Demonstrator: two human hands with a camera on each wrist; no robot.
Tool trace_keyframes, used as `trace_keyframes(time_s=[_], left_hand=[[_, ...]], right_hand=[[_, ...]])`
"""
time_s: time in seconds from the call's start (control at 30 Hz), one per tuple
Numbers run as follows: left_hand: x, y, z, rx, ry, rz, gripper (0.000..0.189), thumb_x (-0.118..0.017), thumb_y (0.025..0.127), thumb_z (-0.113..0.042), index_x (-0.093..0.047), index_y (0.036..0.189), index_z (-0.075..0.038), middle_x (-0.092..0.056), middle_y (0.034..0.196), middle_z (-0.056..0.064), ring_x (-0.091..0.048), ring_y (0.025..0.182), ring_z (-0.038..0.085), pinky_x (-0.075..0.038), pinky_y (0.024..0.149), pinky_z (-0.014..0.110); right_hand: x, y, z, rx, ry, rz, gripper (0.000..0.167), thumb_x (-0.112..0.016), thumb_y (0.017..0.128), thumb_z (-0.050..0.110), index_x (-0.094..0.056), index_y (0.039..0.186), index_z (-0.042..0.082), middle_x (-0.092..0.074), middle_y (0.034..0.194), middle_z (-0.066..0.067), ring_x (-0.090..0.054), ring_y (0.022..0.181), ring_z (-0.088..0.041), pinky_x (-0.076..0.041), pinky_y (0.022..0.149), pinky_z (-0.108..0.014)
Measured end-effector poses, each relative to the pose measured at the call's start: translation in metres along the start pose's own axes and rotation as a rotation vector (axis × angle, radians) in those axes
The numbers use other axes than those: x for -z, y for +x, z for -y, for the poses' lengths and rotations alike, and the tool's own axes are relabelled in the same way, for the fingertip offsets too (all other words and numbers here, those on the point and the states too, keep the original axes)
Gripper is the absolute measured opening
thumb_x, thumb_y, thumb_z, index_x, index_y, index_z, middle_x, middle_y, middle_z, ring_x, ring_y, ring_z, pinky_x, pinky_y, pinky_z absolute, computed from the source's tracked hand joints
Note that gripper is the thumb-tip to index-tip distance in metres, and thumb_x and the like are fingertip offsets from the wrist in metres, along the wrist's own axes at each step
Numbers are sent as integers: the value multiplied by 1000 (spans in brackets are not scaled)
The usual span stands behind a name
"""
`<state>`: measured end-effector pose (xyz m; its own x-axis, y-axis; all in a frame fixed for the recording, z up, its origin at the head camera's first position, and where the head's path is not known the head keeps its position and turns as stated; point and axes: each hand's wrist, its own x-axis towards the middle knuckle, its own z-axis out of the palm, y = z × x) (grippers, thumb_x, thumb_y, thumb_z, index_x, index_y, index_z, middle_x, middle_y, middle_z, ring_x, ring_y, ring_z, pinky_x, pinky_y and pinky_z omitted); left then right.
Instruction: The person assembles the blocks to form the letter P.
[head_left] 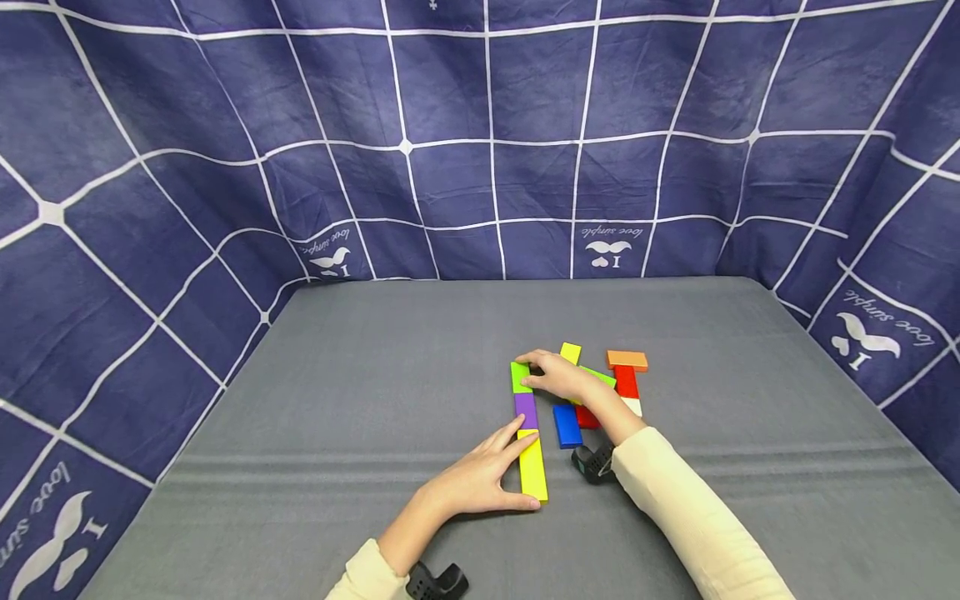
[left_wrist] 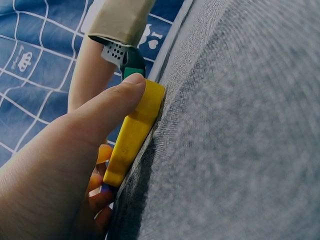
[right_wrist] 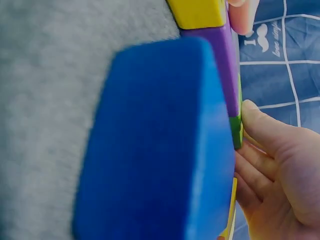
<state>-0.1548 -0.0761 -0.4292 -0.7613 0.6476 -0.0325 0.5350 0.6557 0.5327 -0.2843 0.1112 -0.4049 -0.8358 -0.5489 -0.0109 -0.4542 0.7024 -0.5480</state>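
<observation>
A row of blocks runs away from me in the head view: a yellow block (head_left: 533,477) nearest, a purple block (head_left: 526,408) in the middle, a light green block (head_left: 519,377) farthest. My left hand (head_left: 480,473) holds the yellow block, thumb (left_wrist: 132,85) against its near end and fingers by the purple joint. At the far end my right hand (head_left: 558,375) pinches the green block between thumb and fingers. A blue block (head_left: 567,427) lies just right of the row; it looms large in the right wrist view, partly covering the row.
Right of the row, partly behind my right hand, lie a yellow block (head_left: 571,352), another green block (head_left: 598,377) and a red block (head_left: 587,417). Farther right, an orange block (head_left: 627,360) touches a second red block (head_left: 626,382), with a white block (head_left: 632,407) below. A grid-patterned curtain (head_left: 450,183) borders the grey table (head_left: 360,358).
</observation>
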Motion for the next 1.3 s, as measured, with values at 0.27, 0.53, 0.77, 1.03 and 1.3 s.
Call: trace_keyframes(time_s=[0.27, 0.53, 0.77, 1.03, 1.3], left_hand=[[-1, 1, 1, -13, 16, -10, 81, -57, 78, -60, -27, 144, -25, -12, 154, 2, -23, 138, 24, -30, 106, 48], [-1, 0, 0, -8, 15, -23, 80, -58, 78, -59, -28, 143, -24, -13, 154, 2, -24, 138, 22, -30, 107, 46], [-1, -1, 0, -2, 17, -25, 80, -58, 78, -59, -29, 143, -25, -13, 154, 1, -24, 138, 22, -30, 107, 45], [-1, -1, 1, 6, -2, -18, 80, -58, 77, -59, -28, 143, -25, -13, 154, 1, -24, 138, 22, -30, 107, 45], [0, -1, -1, 5, 3, -15, 79, -59, 77, -58, -29, 143, -25, -13, 153, 2, -25, 138, 23, -30, 107, 46]], right_hand=[[-2, -4, -1, 19, -14, -17, 41, -57, 89, 19, -51, 125, -1, -54, 123, -19, -52, 110, -31, -40, 96, -44], [14, -27, 2, -104, 55, -143, 43, -54, 91, 19, -47, 130, 4, -50, 127, -18, -48, 116, -33, -39, 97, -50], [17, -45, -5, -199, -112, -155, 42, -58, 88, 23, -53, 125, 3, -53, 124, -19, -51, 112, -32, -41, 95, -48], [9, -52, -5, -179, -280, -199, 45, -65, 82, 29, -59, 117, 2, -59, 112, -16, -56, 97, -28, -49, 83, -43], [1, -52, -2, -200, -383, -226, 46, -67, 79, 32, -60, 114, 3, -61, 106, -15, -54, 93, -28, -50, 77, -41]])
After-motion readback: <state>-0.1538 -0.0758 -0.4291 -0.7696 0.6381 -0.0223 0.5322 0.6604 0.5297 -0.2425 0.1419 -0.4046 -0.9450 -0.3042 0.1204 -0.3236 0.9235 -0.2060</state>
